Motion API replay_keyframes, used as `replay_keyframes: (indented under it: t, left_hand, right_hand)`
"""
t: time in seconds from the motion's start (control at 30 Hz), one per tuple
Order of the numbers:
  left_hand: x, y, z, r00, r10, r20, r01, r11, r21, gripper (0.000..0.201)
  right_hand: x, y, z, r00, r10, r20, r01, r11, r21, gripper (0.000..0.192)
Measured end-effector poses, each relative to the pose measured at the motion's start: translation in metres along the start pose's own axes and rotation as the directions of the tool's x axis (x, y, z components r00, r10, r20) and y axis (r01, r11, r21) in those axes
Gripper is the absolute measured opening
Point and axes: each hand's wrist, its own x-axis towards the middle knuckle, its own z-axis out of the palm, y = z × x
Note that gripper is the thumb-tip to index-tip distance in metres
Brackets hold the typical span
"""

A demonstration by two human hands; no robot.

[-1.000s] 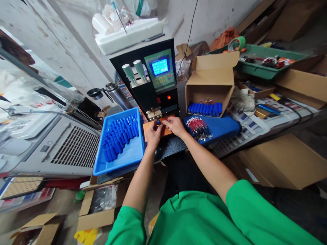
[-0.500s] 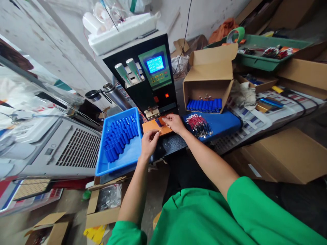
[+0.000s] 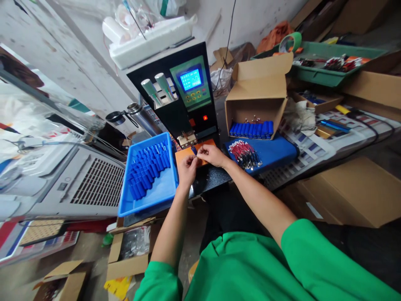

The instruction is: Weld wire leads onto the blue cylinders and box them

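Note:
My left hand (image 3: 187, 167) and my right hand (image 3: 211, 155) meet over an orange pad (image 3: 183, 154) in front of a black spot welder (image 3: 180, 94). Both pinch a small blue battery cell (image 3: 194, 151) just below the welder's electrode tips (image 3: 187, 138). A blue tray (image 3: 147, 176) with several blue cells lies to the left of my left hand. To the right, a bundle of red and black wire leads (image 3: 246, 153) rests on a blue block (image 3: 272, 151).
An open cardboard box (image 3: 255, 98) with a row of blue cells stands behind the leads. A green tray (image 3: 319, 75) of parts sits at the back right. A steel flask (image 3: 142, 118) stands left of the welder. Cardboard boxes (image 3: 347, 192) crowd the floor.
My left hand drew back toward the blue tray half a second ago and has now returned to the cell at the welder. My right hand stayed at the pad.

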Motion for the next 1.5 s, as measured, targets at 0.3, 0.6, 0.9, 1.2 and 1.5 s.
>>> replay_keyframes:
  t: [0.3,0.6,0.9,1.2,1.5]
  left_hand:
    - [-0.01,-0.004,-0.006,0.973,0.224,-0.057,-0.207,0.953,0.22,0.006]
    - [0.007,-0.017,-0.005,0.923,0.301,0.24,-0.364,0.884,0.292,0.043]
    - [0.006,-0.014,-0.002,0.988,0.126,0.086,-0.129,0.991,0.028,0.035]
    - [0.025,-0.008,-0.002,0.991,0.1,0.093,-0.107,0.992,0.066,0.019]
    - [0.021,-0.017,0.004,0.991,0.116,0.066,-0.121,0.989,0.084,0.018]
  right_hand:
    - [0.0,0.001,0.0,0.992,0.015,-0.123,-0.011,0.999,0.036,0.024]
    - [-0.001,-0.004,-0.005,0.974,0.14,-0.18,-0.091,0.962,0.258,0.034]
    - [0.003,-0.003,-0.003,0.962,0.166,-0.218,-0.101,0.955,0.28,0.04]
    - [0.004,-0.003,-0.001,0.958,0.157,-0.24,-0.095,0.963,0.253,0.036]
    - [0.007,0.0,0.003,0.943,0.155,-0.295,-0.091,0.972,0.218,0.034]
